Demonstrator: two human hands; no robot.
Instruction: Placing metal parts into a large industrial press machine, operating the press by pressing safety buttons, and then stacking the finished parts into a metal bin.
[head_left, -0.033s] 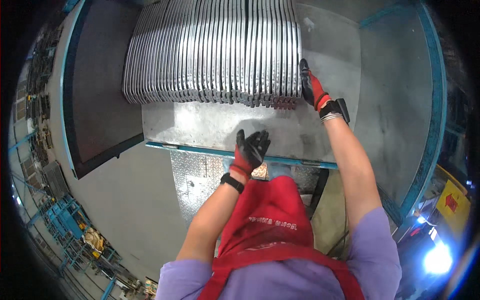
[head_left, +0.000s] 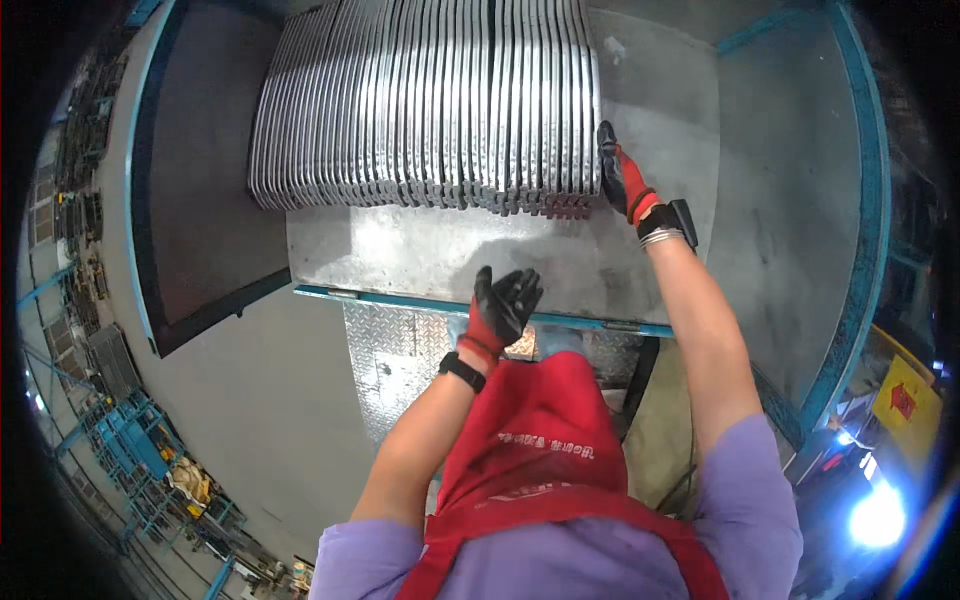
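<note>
A tightly packed row of bent, shiny metal tubes or bars (head_left: pixel 430 110) lies side by side on a grey metal tabletop (head_left: pixel 400 245). Against the row's right end rests my right hand (head_left: pixel 622 175), in a black-and-red work glove, its fingers stretched out along the last piece. My left hand (head_left: pixel 506 308), gloved the same way, hovers by the tabletop's front edge with fingers spread and nothing in it. The near ends of the metal pieces form an uneven line, and the row's far side runs out of view at the top.
Blue-edged dark panels stand at the left (head_left: pixel 205 150) and right (head_left: pixel 800 230) of the tabletop. A blue strip (head_left: pixel 570 320) edges its front. Below lies a diamond-plate step (head_left: pixel 390 350). Racks with parts (head_left: pixel 150 450) stand far left; a bright light (head_left: pixel 877 517) glows lower right.
</note>
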